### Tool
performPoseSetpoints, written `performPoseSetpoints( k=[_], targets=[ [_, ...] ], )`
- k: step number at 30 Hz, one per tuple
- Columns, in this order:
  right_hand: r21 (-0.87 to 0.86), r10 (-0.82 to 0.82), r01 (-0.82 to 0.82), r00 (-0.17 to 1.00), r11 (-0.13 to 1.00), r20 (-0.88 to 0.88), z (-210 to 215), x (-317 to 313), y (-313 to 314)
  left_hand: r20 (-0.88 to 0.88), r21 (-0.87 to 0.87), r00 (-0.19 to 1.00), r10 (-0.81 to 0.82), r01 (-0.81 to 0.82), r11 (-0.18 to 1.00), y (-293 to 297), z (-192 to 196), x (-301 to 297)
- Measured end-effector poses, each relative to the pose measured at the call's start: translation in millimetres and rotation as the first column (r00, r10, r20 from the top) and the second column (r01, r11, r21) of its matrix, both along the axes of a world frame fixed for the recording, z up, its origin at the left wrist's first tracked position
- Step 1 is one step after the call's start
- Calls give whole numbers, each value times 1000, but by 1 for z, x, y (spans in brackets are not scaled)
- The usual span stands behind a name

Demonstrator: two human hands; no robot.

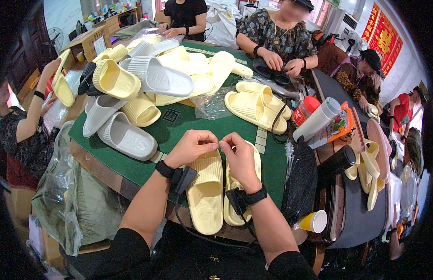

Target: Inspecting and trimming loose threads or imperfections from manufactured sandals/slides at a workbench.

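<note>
A pair of pale yellow slide slippers stands side by side at the table's near edge, toes away from me: the left slipper (204,205) and the right slipper (231,217). Over their toe ends my left hand (192,148) and my right hand (240,158) meet, thumbs and fingers pinched nearly tip to tip. Whatever is between the fingertips, if anything, is too small to make out. My right hand and wrist partly cover the right slipper. Farther off lies another yellow slipper pair (256,106) with a black cord across it.
Grey slippers (128,135) and yellow slippers (118,79) are heaped on the green tabletop (272,161) at left. Right of me stand a white bottle (319,119), a red-lidded jar (306,111), a dark tumbler (337,159) and a yellow paper cup (313,221). Co-workers (277,35) surround the tables.
</note>
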State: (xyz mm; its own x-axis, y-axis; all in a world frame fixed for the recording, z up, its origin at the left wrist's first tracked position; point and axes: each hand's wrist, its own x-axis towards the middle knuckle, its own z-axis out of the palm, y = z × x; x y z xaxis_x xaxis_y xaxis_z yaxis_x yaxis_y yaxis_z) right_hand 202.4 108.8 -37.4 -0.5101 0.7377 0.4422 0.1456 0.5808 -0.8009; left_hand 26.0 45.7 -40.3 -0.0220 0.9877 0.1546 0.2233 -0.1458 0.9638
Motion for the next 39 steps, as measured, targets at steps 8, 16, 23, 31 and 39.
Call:
performPoseSetpoints(
  k=[8, 16, 23, 31, 39],
  targets=[
    [-56, 18, -17, 1000, 998, 16, 1, 0, -1, 16, 5, 1000, -8, 8, 1000, 1, -4, -1],
    [-299, 46, -83, 990, 951, -130, -5, -1, 5, 11, 17, 1000, -5, 5, 1000, -1, 1, 2],
    [-252, 90, -113, 991, 961, -102, 0, 2, 5, 4, 55, 1000, 24, -24, 998, -1, 2, 4],
    [-271, 80, -97, 994, 958, -76, 1, 2, 4, -48, 51, 999, 24, -21, 998, -1, 3, 3],
    [-302, 38, -69, 993, 951, -108, 2, 2, 3, 30, 61, 1000, 4, -6, 998, -1, 3, 4]
  ],
)
